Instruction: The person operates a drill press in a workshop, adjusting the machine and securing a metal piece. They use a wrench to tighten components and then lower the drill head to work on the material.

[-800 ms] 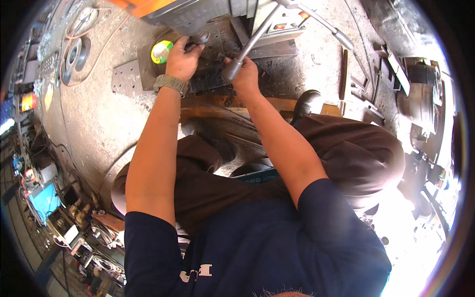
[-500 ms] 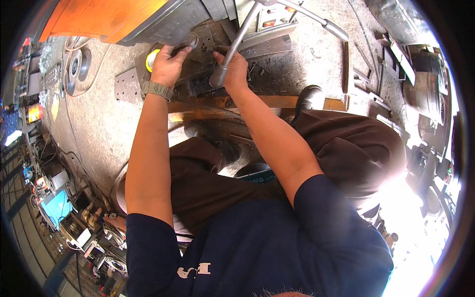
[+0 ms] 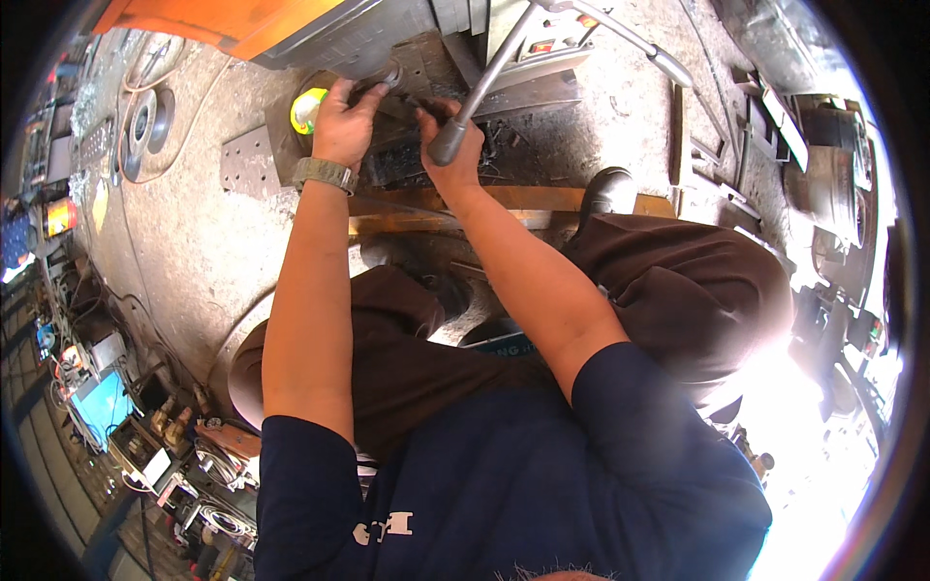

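Observation:
My left hand point(image 3: 344, 124) reaches to the drill-press-like machine, thumb and forefinger bent in at a round metal part point(image 3: 390, 74) under its grey housing point(image 3: 354, 39). What those fingers grip, if anything, is hidden. My right hand point(image 3: 453, 153) is closed by the dark machine table point(image 3: 421, 73), its fingertips at a small dark piece too unclear to name. A grey lever point(image 3: 489, 82) with a knobbed end crosses in front of that hand and covers part of it. Beside my left hand sits a round yellow-green object point(image 3: 308, 111) with a white middle.
The machine's orange cover point(image 3: 223, 21) is above left. A control box point(image 3: 533, 53) with a red switch stands right of the lever. A rusty beam point(image 3: 523, 198) runs before my legs. A perforated plate point(image 3: 250, 163) and cable lie left; metal bars point(image 3: 678, 136) lie right.
My left hand has shifted slightly right and up, staying by the round metal part. My right hand remains at the table. The whole view has shifted a little.

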Demonstrator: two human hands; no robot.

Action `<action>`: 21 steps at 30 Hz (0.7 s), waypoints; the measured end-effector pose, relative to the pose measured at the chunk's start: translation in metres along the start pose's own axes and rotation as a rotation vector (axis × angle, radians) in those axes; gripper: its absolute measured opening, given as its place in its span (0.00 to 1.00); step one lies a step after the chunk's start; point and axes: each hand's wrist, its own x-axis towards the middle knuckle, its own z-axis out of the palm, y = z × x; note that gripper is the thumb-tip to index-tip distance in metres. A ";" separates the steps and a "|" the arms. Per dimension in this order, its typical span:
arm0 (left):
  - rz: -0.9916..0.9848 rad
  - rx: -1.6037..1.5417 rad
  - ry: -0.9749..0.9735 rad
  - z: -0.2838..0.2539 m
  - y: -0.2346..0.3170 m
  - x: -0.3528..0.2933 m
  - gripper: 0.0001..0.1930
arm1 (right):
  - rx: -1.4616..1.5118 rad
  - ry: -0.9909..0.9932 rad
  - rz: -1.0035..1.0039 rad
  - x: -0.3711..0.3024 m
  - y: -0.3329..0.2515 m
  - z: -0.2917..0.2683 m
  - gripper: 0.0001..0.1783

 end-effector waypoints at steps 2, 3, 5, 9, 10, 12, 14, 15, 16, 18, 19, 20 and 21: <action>-0.021 -0.014 -0.007 0.002 0.001 0.000 0.17 | 0.004 0.049 -0.015 -0.002 0.006 0.006 0.12; -0.034 -0.018 -0.009 0.001 0.000 0.000 0.17 | 0.008 0.072 -0.020 -0.002 0.006 0.008 0.13; -0.023 0.005 -0.009 0.001 0.001 0.000 0.17 | 0.003 0.090 0.005 -0.003 0.007 0.009 0.12; -0.031 0.067 -0.004 -0.001 0.002 0.001 0.17 | -0.020 0.090 0.071 0.000 0.002 0.008 0.11; -0.020 0.054 -0.013 -0.001 0.003 0.001 0.17 | -0.023 0.083 0.055 0.000 0.007 0.009 0.11; 0.000 0.029 -0.028 -0.001 0.003 0.001 0.17 | -0.028 0.068 0.024 -0.001 0.016 0.012 0.11; 0.004 -0.004 -0.037 -0.003 0.001 0.002 0.16 | 0.004 0.069 0.009 -0.005 0.016 0.013 0.11; 0.007 -0.021 -0.043 -0.002 0.003 0.002 0.16 | 0.019 0.072 0.001 -0.006 0.015 0.014 0.12; 0.001 -0.010 -0.039 -0.001 0.005 0.002 0.16 | 0.011 0.066 -0.003 -0.006 0.021 0.016 0.12; -0.011 0.011 -0.029 0.000 0.009 0.000 0.16 | -0.004 0.051 -0.011 -0.008 0.028 0.020 0.12; -0.010 0.006 -0.032 -0.001 0.008 0.000 0.16 | -0.007 0.059 0.004 -0.009 0.028 0.020 0.13; -0.009 0.001 -0.035 -0.001 0.006 0.001 0.16 | -0.010 0.069 0.019 -0.010 0.029 0.021 0.13; -0.009 -0.003 -0.037 -0.002 0.005 0.000 0.16 | -0.012 0.077 0.035 -0.010 0.029 0.021 0.13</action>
